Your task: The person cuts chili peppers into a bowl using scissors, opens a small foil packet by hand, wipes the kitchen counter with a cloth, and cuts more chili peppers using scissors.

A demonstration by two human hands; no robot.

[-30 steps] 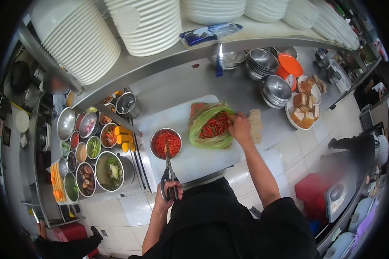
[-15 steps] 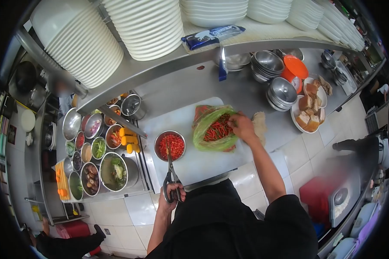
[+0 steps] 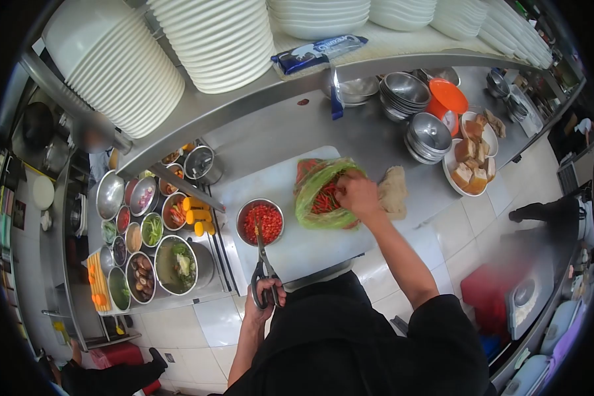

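Observation:
My left hand (image 3: 266, 297) is closed round the handles of black-handled scissors (image 3: 263, 265). The scissors' tips rest in a steel bowl (image 3: 239, 228) of chopped red chillies (image 3: 264, 219). My right hand (image 3: 356, 193) reaches into the mouth of a green plastic bag (image 3: 305, 198) holding whole red chillies (image 3: 324, 200). Its fingers are bent in a pinch among the chillies; whatever they grip is too small to make out. Bowl and bag both stand on a white cutting board (image 3: 290, 254). A beige cloth (image 3: 393, 193) lies just right of the bag.
Steel containers of cut vegetables (image 3: 152, 229) and yellow-capped bottles (image 3: 197, 215) stand left. Stacked steel bowls (image 3: 429, 135), an orange container (image 3: 447, 97) and a bowl of meat chunks (image 3: 465, 187) are right. White bowls (image 3: 214, 46) line the overhead shelf (image 3: 244, 94). Another person's leg (image 3: 112, 376) shows lower left.
My right hand has moved left, deeper into the bag's mouth. My left hand still holds the scissors at the bowl. The view has shifted slightly.

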